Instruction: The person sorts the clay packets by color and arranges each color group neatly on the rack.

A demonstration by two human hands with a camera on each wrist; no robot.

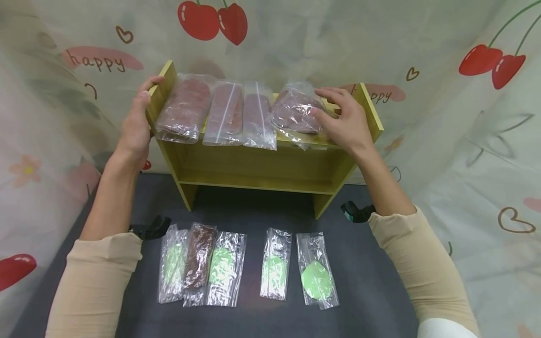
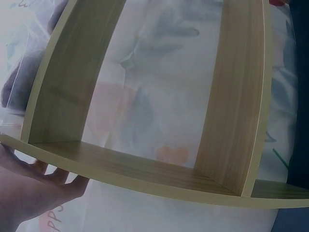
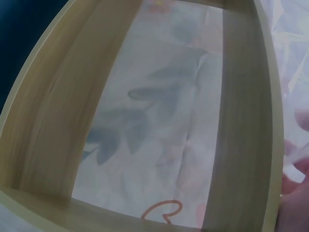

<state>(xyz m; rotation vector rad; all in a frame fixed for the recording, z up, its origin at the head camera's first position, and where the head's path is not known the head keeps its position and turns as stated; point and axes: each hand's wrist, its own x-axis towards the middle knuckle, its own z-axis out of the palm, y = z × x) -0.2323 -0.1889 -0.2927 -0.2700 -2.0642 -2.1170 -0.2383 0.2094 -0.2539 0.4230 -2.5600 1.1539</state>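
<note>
A small wooden shelf (image 1: 253, 166) stands at the back of the dark table. At its left end, my left hand (image 1: 136, 123) grips the side panel (image 2: 145, 180), its fingers against the panel's outer face in the left wrist view. Clear plastic bags with flat, pinkish-brown contents of unclear kind lie in a row on the top board: a wide bag (image 1: 186, 108), two narrow bags and a rounded bag (image 1: 296, 110) at the right. My right hand (image 1: 344, 119) holds this rounded bag by its right edge between thumb and fingers. In the right wrist view, only fingertips (image 3: 301, 166) show beside clear plastic.
On the dark table (image 1: 359, 281) before the shelf lie several clear packets with pale green shapes, such as the rightmost packet (image 1: 317, 279). Among them is a dark brown packet (image 1: 200, 258). A printed curtain (image 1: 287, 42) hangs behind and on both sides.
</note>
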